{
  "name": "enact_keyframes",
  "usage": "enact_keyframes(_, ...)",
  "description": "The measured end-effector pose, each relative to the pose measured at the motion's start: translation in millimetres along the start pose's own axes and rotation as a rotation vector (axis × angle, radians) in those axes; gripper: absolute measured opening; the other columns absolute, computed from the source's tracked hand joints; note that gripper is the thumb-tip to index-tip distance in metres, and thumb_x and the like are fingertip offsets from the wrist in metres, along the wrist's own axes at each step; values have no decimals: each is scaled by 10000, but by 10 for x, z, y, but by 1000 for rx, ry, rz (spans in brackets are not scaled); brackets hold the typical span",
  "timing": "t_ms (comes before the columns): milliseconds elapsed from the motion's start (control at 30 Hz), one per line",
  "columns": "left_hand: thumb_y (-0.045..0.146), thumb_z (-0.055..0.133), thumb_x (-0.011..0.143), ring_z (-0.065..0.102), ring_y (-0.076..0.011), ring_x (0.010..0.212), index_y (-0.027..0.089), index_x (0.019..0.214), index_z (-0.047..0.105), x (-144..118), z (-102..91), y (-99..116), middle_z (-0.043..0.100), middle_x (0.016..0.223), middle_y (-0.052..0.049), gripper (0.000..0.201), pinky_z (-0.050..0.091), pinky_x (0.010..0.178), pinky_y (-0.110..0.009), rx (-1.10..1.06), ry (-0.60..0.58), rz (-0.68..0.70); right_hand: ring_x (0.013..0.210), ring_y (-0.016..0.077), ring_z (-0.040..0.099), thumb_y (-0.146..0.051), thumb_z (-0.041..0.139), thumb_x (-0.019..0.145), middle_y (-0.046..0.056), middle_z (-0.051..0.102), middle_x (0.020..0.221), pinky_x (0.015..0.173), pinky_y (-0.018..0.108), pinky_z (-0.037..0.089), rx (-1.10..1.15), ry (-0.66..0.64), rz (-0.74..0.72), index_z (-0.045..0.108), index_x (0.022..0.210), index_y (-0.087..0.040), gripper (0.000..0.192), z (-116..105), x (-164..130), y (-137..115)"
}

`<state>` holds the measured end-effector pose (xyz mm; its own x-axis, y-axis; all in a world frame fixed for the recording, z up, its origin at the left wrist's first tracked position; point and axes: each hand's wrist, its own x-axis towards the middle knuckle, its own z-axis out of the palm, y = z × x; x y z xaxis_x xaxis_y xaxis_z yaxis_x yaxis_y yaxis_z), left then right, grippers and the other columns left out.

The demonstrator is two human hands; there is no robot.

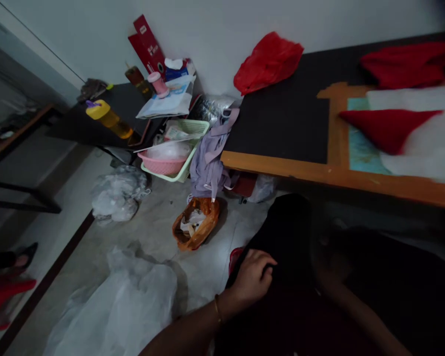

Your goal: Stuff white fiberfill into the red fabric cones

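Observation:
My left hand (pixel 254 277) rests on the dark cloth over my thigh (pixel 287 227), its fingers curled in and pressed together. Nothing shows in it. A thin bangle (pixel 217 309) circles that wrist. In deep shadow below the table edge is my right hand (pixel 335 269), blurred, its fingers too dark to make out. On the table (pixel 282 123) above my hands lie a red pointed piece of cloth (pixel 389 128) and a blurred white sheet (pixel 426 148). More red cloth (pixel 411 64) lies behind them.
A red plastic bag (pixel 269 62) sits by the wall. Left of the table are a pink basket (pixel 165 165) inside a green basket (pixel 203 127), and a mauve bag (pixel 207 163). On the floor stand an orange bag (pixel 207 225) and large clear plastic bags (pixel 133 301). A person's foot (pixel 24 259) shows far left.

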<state>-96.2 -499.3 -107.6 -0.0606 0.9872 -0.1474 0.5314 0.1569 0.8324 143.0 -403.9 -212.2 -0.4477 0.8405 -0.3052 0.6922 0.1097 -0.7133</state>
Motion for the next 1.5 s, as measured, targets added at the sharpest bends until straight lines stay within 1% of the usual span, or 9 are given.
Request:
enact_keyframes(133,136,463,886,641,-177,867,219,943,660,111,-117,304,696,912,-44,221,502,797,-307,-101,-107,-28,888,279,723,-361,488,876,83,759,965,739,347,574,48,-71,-62,731,947,-248,277,-471,-35,-26)
enact_keyframes(400,237,460,941,656,-165,846,246,959,658,1206,-455,1089,698,909,-19,199,511,771,-272,-93,-7,242,635,195,672,-485,519,878,23,705,715,601,266,526,48,547,-47,692,986,-263,301,-2166,-116,-738)
enact_keyframes(600,302,504,895,646,-157,759,200,1040,607,2314,-459,1598,689,972,-67,206,523,671,-287,-446,73,154,594,190,620,-474,524,878,34,682,743,590,298,504,48,662,-114,621,1113,-220,360,-2906,644,-1102)
enact_keyframes(767,293,649,807,625,-135,755,174,1061,541,3053,-208,1859,648,1000,-90,301,491,636,-251,-836,130,-93,743,199,659,-393,571,834,124,672,1139,736,340,532,-40,665,-177,564,1219,-168,446,-2873,1535,-1191)
enact_keyframes(933,414,704,771,626,-136,699,152,1044,562,3349,-40,1994,670,908,-79,404,474,588,-233,-956,125,-168,850,243,663,-210,466,824,104,694,926,771,365,524,-88,641,-294,643,935,-173,212,-2686,1866,-1254)
enact_keyframes(1067,561,677,760,640,-151,721,147,1012,626,3329,-88,2052,696,900,-71,487,489,623,-241,-1082,116,-143,967,220,645,-191,450,859,98,671,1048,812,323,521,-68,655,-449,646,988,-197,235,-2584,1662,-1364)
enact_keyframes(1200,393,803,675,662,-167,785,137,1034,652,3202,-136,2114,712,898,-69,466,515,778,-280,-1330,188,-126,873,198,655,-165,453,873,72,682,933,740,286,535,-35,685,-622,652,981,-207,230,-2475,1402,-1461)
enact_keyframes(1367,324,811,669,696,-234,841,118,1004,662,2896,50,2253,728,931,-114,421,545,801,-363,-1451,106,-164,772,204,689,-207,515,843,79,729,933,658,281,552,180,828,-418,622,1097,-158,279,-2292,1267,-1500)
enact_keyframes(1500,274,840,646,694,-211,886,165,1076,648,2643,265,2370,729,969,-76,484,536,828,-316,-1402,139,-120,680,210,664,-284,540,865,75,721,823,586,291,541,278,971,-291,647,951,-149,193,-2206,1275,-1461)
